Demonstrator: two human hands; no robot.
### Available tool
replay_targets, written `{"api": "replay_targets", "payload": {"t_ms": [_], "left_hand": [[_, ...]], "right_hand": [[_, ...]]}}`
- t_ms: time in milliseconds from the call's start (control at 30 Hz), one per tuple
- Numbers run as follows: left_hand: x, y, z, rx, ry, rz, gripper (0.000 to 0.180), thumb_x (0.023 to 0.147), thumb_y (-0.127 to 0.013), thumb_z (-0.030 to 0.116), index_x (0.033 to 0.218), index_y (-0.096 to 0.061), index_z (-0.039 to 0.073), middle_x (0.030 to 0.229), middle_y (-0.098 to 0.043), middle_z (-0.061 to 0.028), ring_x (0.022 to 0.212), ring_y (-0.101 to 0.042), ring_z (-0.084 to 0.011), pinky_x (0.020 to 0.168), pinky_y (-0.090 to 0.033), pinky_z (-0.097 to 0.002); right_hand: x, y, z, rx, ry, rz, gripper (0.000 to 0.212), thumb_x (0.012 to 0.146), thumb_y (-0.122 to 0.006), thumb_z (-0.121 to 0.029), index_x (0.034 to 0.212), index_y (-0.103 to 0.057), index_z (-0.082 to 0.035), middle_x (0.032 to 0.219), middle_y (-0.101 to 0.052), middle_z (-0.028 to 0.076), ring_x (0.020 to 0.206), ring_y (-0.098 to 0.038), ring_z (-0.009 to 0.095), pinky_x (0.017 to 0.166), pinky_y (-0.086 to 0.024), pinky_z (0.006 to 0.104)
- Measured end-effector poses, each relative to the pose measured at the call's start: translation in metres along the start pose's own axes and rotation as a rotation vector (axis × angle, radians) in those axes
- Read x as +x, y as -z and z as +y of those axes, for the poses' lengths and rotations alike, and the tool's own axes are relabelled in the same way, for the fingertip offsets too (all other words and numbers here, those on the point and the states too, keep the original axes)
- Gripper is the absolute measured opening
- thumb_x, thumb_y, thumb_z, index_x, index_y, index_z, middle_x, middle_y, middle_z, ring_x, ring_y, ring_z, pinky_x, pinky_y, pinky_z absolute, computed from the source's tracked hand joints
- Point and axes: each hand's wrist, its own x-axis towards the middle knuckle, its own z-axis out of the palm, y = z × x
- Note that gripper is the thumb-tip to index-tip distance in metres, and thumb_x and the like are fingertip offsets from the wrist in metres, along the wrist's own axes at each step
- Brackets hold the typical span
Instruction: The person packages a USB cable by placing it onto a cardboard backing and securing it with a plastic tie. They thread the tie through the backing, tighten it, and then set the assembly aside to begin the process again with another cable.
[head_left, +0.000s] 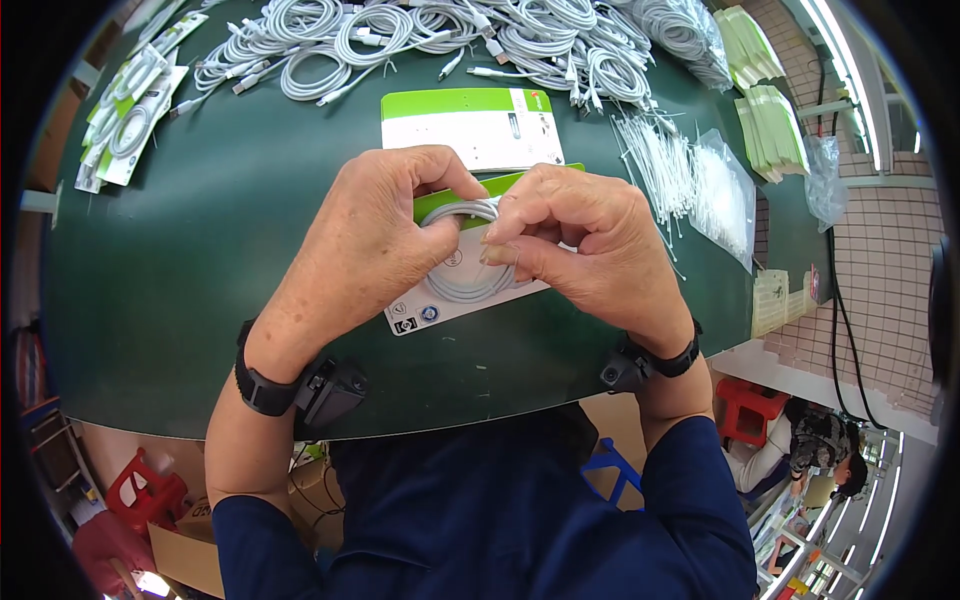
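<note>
A coiled white cable (470, 293) lies on a green-and-white packaging card (405, 318) in front of me, the card tilted on the table. My left hand (375, 225) closes thumb and fingers on the upper left of the coil, its thumb reaching inside the loop. At the coil's upper right, my right hand (595, 235) is pinched, thumb against index finger. Whatever sits between those fingertips is too small to make out. Just beyond both hands lies another green-and-white card (465, 135), flat on the table.
Many coiled white cables (370, 40) are heaped along the far side. Carded cables (130, 120) pile up at far left. White cable ties (655, 160), a clear bag of ties (722, 200) and green card stacks (770, 130) lie at right. A person (825, 440) sits beyond, lower right.
</note>
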Motion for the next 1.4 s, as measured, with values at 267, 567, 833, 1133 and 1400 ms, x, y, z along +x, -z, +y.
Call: {"api": "replay_targets", "payload": {"t_ms": [267, 567, 833, 1133, 1400], "left_hand": [[0.001, 0.007, 0.007, 0.004, 0.097, -0.052, 0.018, 0.08, -0.062, -0.006, 0.096, -0.07, -0.004, 0.085, -0.068, -0.0028, 0.083, -0.061, -0.0065, 0.079, -0.05, -0.0234], [0.001, 0.014, 0.008, -0.073, 0.116, -0.062, 0.02, 0.079, -0.06, -0.01, 0.095, -0.07, -0.004, 0.088, -0.07, -0.0032, 0.087, -0.063, -0.0069, 0.083, -0.051, -0.0233], [0.0, 0.016, 0.01, -0.072, 0.128, -0.082, 0.023, 0.077, -0.059, -0.011, 0.096, -0.07, -0.004, 0.089, -0.069, -0.003, 0.087, -0.062, -0.0067, 0.083, -0.051, -0.0228], [0.0, 0.017, 0.008, -0.055, 0.121, -0.075, 0.023, 0.076, -0.059, -0.011, 0.096, -0.069, -0.005, 0.089, -0.069, -0.0036, 0.087, -0.063, -0.0076, 0.085, -0.051, -0.0229], [0.001, 0.016, 0.008, -0.05, 0.129, -0.074, 0.022, 0.077, -0.059, -0.012, 0.095, -0.069, -0.005, 0.089, -0.069, -0.0036, 0.087, -0.063, -0.0077, 0.085, -0.051, -0.0232]], "right_hand": [[0.005, -0.004, 0.005, -0.348, 0.344, 0.139, 0.021, 0.078, -0.077, 0.009, 0.092, -0.074, -0.006, 0.09, -0.07, 0.007, 0.077, -0.067, 0.018, 0.065, -0.052, 0.0278], [0.007, -0.007, 0.011, -0.482, 0.608, 0.212, 0.027, 0.074, -0.08, 0.007, 0.092, -0.069, -0.009, 0.087, -0.07, 0.007, 0.073, -0.061, 0.021, 0.064, -0.047, 0.0291], [0.005, -0.011, 0.013, -0.329, 0.516, 0.195, 0.023, 0.076, -0.08, 0.007, 0.089, -0.066, -0.007, 0.087, -0.07, 0.008, 0.074, -0.06, 0.02, 0.065, -0.047, 0.0287], [0.007, -0.011, 0.017, -0.351, 0.513, 0.215, 0.021, 0.079, -0.08, 0.006, 0.09, -0.066, -0.006, 0.086, -0.071, 0.009, 0.075, -0.06, 0.019, 0.064, -0.047, 0.0292], [0.008, -0.012, 0.018, -0.369, 0.531, 0.222, 0.021, 0.079, -0.079, 0.005, 0.091, -0.065, -0.006, 0.087, -0.071, 0.009, 0.075, -0.061, 0.019, 0.064, -0.047, 0.0296]]}}
